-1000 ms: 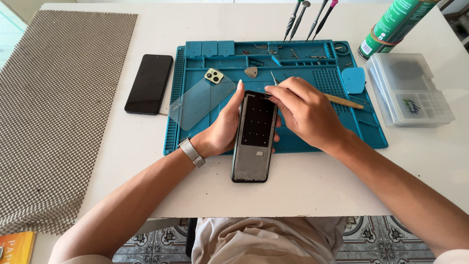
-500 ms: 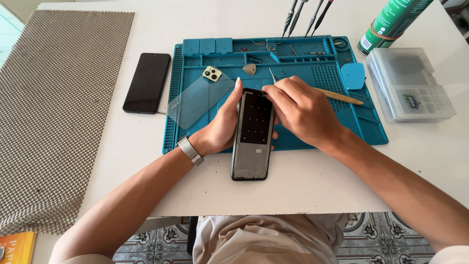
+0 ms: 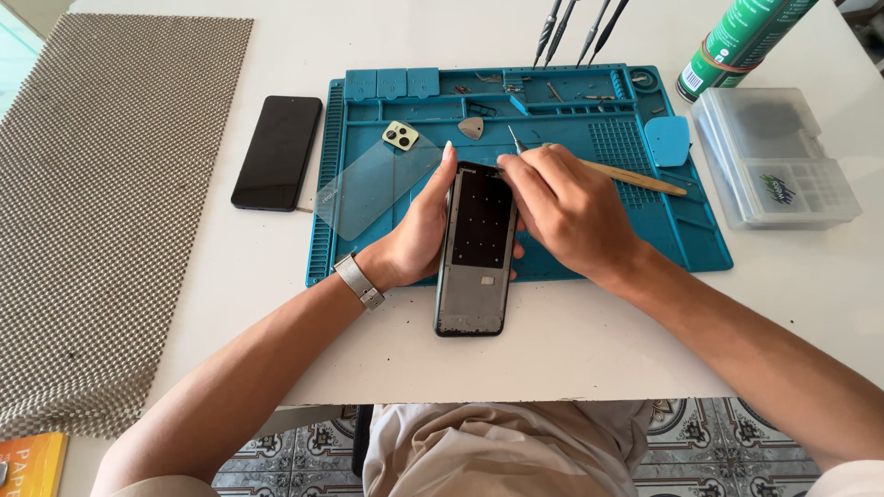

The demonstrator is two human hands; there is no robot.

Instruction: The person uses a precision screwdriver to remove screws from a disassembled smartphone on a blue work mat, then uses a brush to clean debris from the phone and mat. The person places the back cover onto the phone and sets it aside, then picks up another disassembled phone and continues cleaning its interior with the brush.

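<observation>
An opened phone frame [image 3: 477,250] lies lengthwise across the front edge of the blue work mat [image 3: 589,253], dark panel up. My left hand [image 3: 414,230] grips its left side, fingers stretched along the edge. My right hand [image 3: 562,207] rests over the frame's top right corner and pinches a thin metal tool [image 3: 517,140] whose tip points up past the frame's top. A watch [image 3: 358,281] is on my left wrist.
A clear glass sheet [image 3: 368,184] and a camera module [image 3: 401,136] lie on the mat's left part. A black phone [image 3: 277,152] lies left of the mat. A wooden stick [image 3: 635,178], a blue pick [image 3: 667,140], a clear plastic box [image 3: 773,156] and a green can [image 3: 737,41] are at right.
My right hand has shifted slightly along the frame's top corner with the thin tool. The left hand keeps its grip on the frame.
</observation>
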